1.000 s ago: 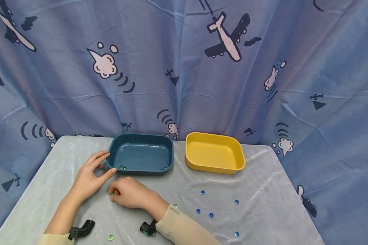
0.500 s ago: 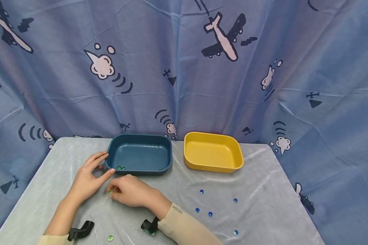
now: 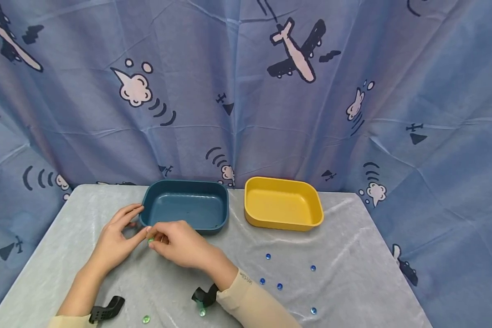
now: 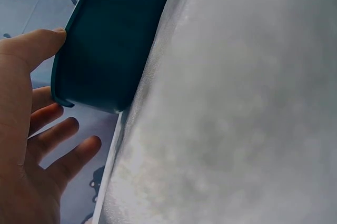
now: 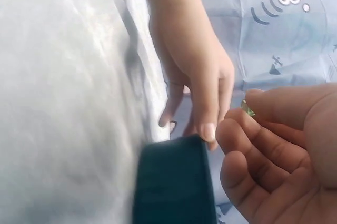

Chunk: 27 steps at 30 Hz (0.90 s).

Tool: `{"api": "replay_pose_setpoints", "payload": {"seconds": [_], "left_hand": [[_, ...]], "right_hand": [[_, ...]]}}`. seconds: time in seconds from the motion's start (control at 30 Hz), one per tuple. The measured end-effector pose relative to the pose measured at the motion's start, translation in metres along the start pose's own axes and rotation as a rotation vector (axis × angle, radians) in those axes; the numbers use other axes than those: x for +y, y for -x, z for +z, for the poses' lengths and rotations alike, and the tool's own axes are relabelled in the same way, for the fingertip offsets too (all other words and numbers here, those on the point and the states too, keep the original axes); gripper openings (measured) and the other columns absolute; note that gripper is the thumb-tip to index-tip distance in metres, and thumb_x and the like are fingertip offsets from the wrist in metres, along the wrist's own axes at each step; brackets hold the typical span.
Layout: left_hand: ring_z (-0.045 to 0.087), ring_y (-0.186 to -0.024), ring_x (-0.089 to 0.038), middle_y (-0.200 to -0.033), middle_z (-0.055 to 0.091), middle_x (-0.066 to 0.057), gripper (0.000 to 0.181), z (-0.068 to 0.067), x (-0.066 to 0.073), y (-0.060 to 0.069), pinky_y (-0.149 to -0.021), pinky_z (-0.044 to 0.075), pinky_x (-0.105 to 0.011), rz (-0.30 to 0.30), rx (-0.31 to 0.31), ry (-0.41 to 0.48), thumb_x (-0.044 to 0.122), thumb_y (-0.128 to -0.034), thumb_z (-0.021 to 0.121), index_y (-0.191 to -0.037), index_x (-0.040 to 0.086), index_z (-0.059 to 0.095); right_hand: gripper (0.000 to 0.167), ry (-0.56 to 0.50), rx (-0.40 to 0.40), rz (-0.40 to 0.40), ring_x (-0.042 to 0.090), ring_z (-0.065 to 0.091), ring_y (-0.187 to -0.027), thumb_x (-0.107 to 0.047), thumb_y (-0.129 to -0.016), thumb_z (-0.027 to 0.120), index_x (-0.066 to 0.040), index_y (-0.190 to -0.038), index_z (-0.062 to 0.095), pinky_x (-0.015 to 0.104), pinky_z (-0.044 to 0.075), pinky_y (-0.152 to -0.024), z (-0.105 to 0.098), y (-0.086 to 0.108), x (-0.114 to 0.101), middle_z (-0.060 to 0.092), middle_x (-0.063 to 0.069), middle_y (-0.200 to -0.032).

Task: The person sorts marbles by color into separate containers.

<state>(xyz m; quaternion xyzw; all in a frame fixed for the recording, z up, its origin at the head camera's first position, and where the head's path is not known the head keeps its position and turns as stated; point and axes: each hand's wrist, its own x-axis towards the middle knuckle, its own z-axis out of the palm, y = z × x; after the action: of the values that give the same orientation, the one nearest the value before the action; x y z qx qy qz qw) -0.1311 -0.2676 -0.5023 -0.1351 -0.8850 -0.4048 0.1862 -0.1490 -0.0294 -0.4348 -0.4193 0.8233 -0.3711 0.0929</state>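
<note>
My left hand (image 3: 115, 241) holds the front-left corner of the dark blue bin (image 3: 185, 185), its thumb (image 4: 50, 40) on the rim and its other fingers loosely spread. My right hand (image 3: 184, 243) pinches a green glass bead (image 3: 150, 240) between thumb and forefinger, raised just in front of that corner, close to the left thumb. The same bead (image 5: 247, 109) shows partly in the right wrist view. Part of the bin's inner front side is hidden behind my right hand.
A yellow bin (image 3: 284, 223) stands right of the blue one. Several blue beads (image 3: 279, 286) lie scattered on the grey cloth at right. Loose green beads lie nearer me, one at left (image 3: 146, 319) and one by the right wrist strap (image 3: 202, 312). A patterned curtain (image 3: 188, 91) hangs behind.
My right hand has lifted from the cloth toward the blue bin's front rim with the green bead pinched. A green bead near the right wrist has come into view. The left hand stays on the bin.
</note>
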Motion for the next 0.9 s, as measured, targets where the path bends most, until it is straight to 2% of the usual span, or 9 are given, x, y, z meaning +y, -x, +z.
{"api": "replay_pose_setpoints", "payload": {"seconds": [0.13,0.3,0.57,0.77,0.9], "left_hand": [[0.073,-0.107,-0.038,-0.156,0.057,-0.015,0.062,0.000,0.000,0.001,-0.090,0.049,-0.010,-0.005,0.001,-0.001,0.012,-0.0943,0.088,-0.151,0.004,0.065],[0.071,-0.112,-0.037,-0.157,0.056,-0.014,0.062,0.001,0.000,0.001,-0.091,0.049,-0.011,-0.019,0.001,-0.004,0.017,-0.0945,0.089,-0.151,0.005,0.065],[0.069,-0.118,-0.036,-0.157,0.056,-0.013,0.063,0.004,-0.001,-0.002,-0.093,0.048,-0.009,-0.027,-0.001,-0.008,0.019,-0.0946,0.090,-0.151,0.006,0.065],[0.071,-0.115,-0.037,-0.157,0.056,-0.013,0.063,0.003,0.001,-0.002,-0.093,0.049,-0.011,-0.042,-0.007,-0.015,0.022,-0.0951,0.089,-0.151,0.008,0.065],[0.072,-0.113,-0.037,-0.158,0.055,-0.013,0.063,0.002,0.000,-0.001,-0.093,0.053,-0.018,-0.050,-0.009,-0.027,0.023,-0.0959,0.089,-0.152,0.008,0.065]], "right_hand": [[0.019,-0.036,0.038,0.028,-0.005,0.058,-0.075,-0.019,-0.111,0.069,-0.011,-0.126,0.077,0.012,0.052,-0.066,-0.010,0.002,0.001,0.068,-0.015,-0.097],[0.017,-0.060,0.116,0.057,-0.003,0.060,-0.079,-0.018,-0.110,0.070,-0.010,-0.124,0.077,0.015,0.054,-0.068,-0.022,0.006,0.006,0.070,-0.012,-0.097],[0.016,-0.120,0.239,0.129,0.003,0.062,-0.079,-0.017,-0.109,0.072,-0.010,-0.122,0.077,0.022,0.057,-0.068,-0.040,0.018,0.026,0.073,-0.009,-0.098],[0.019,-0.151,0.285,0.171,0.009,0.062,-0.079,-0.017,-0.108,0.072,-0.005,-0.122,0.077,0.025,0.056,-0.069,-0.051,0.028,0.040,0.071,-0.006,-0.096],[0.020,-0.150,0.305,0.196,0.011,0.062,-0.080,-0.017,-0.108,0.072,-0.004,-0.123,0.077,0.026,0.055,-0.069,-0.057,0.032,0.046,0.071,-0.006,-0.096]]}}
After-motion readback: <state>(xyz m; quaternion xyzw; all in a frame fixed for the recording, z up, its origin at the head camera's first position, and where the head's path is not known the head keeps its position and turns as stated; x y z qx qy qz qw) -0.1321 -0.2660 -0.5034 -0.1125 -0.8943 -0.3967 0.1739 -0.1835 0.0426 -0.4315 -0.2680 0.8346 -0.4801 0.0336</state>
